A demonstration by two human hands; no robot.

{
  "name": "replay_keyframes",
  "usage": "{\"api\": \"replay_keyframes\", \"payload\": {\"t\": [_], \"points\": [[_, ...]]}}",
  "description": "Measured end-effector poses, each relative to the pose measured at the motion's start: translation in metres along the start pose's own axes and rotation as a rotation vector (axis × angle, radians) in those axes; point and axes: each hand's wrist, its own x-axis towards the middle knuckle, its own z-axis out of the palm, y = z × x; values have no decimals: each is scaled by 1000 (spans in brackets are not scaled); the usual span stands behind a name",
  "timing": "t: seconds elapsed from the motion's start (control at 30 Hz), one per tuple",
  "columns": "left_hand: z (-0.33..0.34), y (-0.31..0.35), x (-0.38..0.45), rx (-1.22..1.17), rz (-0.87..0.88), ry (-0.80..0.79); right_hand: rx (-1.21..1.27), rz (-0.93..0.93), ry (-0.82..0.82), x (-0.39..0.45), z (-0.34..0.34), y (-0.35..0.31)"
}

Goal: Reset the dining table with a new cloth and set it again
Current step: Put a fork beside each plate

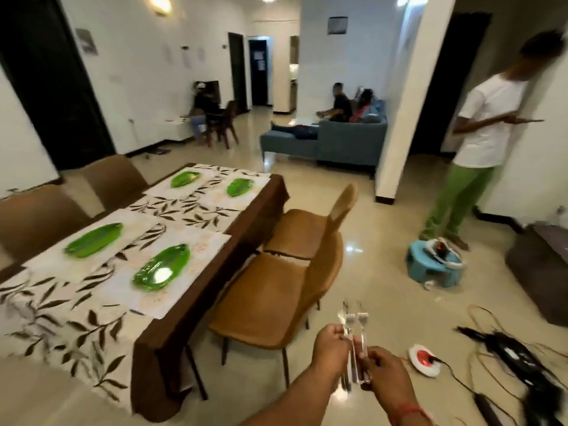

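Note:
The dining table at left wears a leaf-patterned cloth over a brown one. Several pale placemats lie on it, each bearing a green leaf-shaped plate. Low in the frame, to the right of the table, my left hand and my right hand both grip a bundle of clear plastic forks, tines pointing up. The hands are apart from the table, above the floor beside the nearest chair.
Two tan chairs stand along the table's right side, brown chairs on its far side. A person in green trousers stands at right near a blue stool. Cables and a black device litter the floor. Others sit on a sofa behind.

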Motion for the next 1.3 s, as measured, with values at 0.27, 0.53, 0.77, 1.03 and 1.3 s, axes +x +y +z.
{"api": "replay_keyframes", "payload": {"t": [0.27,0.53,0.77,1.03,1.3], "points": [[-128,69,115,14,34,463,-121,-113,-404,144,144,-79],[-247,113,152,-228,108,870,-258,-295,-918,216,282,-152],[-350,133,185,-521,156,994,-250,-216,-1028,260,398,-182],[-481,173,219,-512,128,896,-257,-77,-753,344,517,-223],[-575,183,238,-511,56,948,-434,-55,-575,414,604,-223]]}}
